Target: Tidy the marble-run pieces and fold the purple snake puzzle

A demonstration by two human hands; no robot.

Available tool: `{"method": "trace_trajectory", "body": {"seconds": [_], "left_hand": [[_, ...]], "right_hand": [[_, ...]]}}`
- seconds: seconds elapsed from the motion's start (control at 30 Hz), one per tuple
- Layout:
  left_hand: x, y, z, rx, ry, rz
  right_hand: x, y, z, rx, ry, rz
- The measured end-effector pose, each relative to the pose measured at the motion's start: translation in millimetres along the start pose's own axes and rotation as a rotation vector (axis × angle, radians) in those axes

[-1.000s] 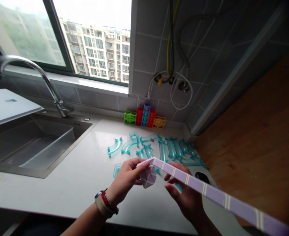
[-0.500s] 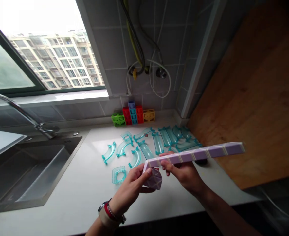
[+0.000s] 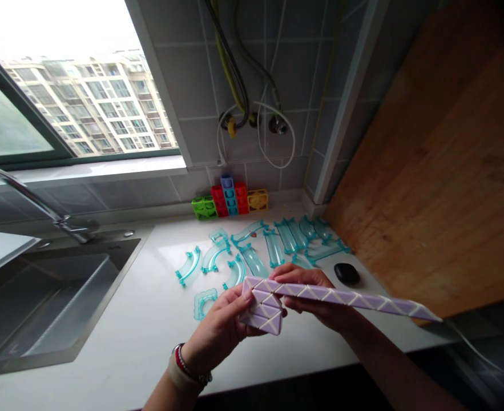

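A lilac and white snake puzzle (image 3: 329, 294) is held in the air over the counter by both hands. Its left end is folded into a compact block, and the rest runs out as a long straight bar to the right. My left hand (image 3: 230, 308) grips the folded block, thumb on top. My right hand (image 3: 309, 291) is closed around the straight part near the fold, fingers behind and below it. Beyond the hands, translucent teal track pieces (image 3: 274, 247) lie spread on the counter. One square teal piece (image 3: 200, 302) sits left of my left hand, partly hidden by it.
A steel sink (image 3: 80, 308) with a faucet (image 3: 63, 220) is on the left. Colored blocks (image 3: 229, 200) stand against the back wall. A black rounded object (image 3: 346, 273) lies on the white counter (image 3: 149, 354) near a wooden board (image 3: 414, 171) at the right.
The straight part of the snake puzzle has swung down at its right end and rolled, showing its triangle faces. My right hand has turned with it, and the black object is now uncovered.
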State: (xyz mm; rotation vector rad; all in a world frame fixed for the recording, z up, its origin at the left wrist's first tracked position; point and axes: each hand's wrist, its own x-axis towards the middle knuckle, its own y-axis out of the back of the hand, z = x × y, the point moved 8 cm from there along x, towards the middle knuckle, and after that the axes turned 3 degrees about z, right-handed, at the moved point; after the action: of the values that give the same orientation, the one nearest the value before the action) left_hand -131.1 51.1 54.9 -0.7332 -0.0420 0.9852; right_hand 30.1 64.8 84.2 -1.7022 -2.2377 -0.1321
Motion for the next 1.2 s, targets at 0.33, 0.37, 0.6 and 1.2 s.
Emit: {"method": "trace_trajectory", "body": {"seconds": [0.33,0.37,0.6,1.2], "left_hand": [[2.5,4.0,11.0,0.161,-0.120,0.116],[2.0,5.2,11.8,0.160,-0.129,0.140],[0.4,6.2,1.6,0.077,-0.053,0.230],[0.1,5.1,-4.1,0.055,-0.023,0.225]], "right_hand": [[-8.0,-7.6,34.7,0.267,-0.314,0.159],[-9.2,-8.5,37.5,0.292,-0.349,0.199],[-9.2,-8.8,36.9,0.294,-0.352,0.245],[-0.2,5.3,-8.0,-0.434,-0.060,0.098]]}}
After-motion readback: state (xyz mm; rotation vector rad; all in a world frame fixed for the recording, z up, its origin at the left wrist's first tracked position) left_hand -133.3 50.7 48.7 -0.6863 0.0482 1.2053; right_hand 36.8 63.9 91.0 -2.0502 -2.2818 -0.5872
